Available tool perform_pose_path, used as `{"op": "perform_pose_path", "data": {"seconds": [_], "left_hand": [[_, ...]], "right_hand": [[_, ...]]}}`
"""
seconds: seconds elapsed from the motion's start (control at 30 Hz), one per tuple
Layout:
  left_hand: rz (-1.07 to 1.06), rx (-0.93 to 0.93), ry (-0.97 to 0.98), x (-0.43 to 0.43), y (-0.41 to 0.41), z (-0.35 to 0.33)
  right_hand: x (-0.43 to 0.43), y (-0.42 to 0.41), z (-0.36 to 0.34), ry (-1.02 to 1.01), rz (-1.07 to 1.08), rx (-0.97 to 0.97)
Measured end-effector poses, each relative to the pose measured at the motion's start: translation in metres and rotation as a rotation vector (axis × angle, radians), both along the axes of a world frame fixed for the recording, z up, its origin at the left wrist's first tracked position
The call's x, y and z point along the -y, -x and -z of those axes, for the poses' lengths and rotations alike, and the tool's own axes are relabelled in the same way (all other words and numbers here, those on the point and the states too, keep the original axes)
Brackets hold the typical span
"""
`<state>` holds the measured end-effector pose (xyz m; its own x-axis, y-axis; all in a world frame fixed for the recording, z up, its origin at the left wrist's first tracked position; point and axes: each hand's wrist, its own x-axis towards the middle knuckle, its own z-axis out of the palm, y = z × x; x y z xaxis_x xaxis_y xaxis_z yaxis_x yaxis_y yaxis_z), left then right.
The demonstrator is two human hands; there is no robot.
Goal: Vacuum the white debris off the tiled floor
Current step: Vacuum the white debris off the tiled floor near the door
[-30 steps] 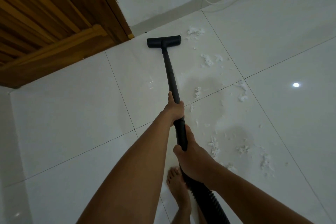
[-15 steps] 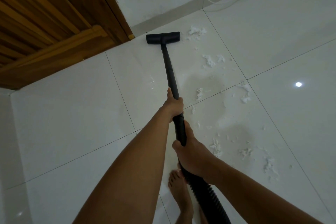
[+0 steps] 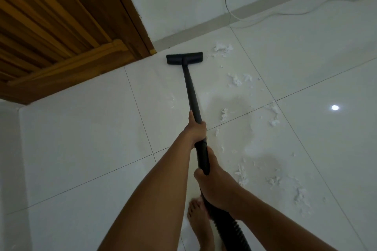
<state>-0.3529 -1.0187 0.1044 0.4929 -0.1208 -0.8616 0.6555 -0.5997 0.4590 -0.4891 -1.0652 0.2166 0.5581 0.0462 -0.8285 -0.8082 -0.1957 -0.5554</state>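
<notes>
Currently, in the head view, the black vacuum wand [image 3: 192, 96] is gripped by both hands: the left hand [image 3: 196, 129] is closed around the tube further up, the right hand [image 3: 213, 181] is closed around the handle just above the ribbed hose [image 3: 230, 228]. The floor nozzle [image 3: 184, 58] is seen slightly nearer than half a second ago, close to the wooden door frame [image 3: 130, 18]. White debris [image 3: 223, 49] remains scattered right of the wand across the tiled floor [image 3: 71, 138]. A bare foot [image 3: 199, 224] is noted beneath the hose.
</notes>
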Motion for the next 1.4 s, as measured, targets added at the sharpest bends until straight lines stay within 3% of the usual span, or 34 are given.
{"op": "perform_pose_path", "data": {"seconds": [0.4, 0.83, 1.4], "left_hand": [[0.07, -0.123, -0.068, 0.007, -0.004, -0.068], [0.088, -0.095, -0.077, -0.001, -0.022, -0.059], [0.001, -0.137, -0.06, -0.024, 0.129, -0.073]], "right_hand": [[0.008, -0.009, -0.063, -0.023, 0.048, -0.036], [-0.003, -0.029, -0.05, -0.077, 0.12, -0.125], [-0.013, 0.114, -0.071, -0.034, -0.031, -0.107]]}}
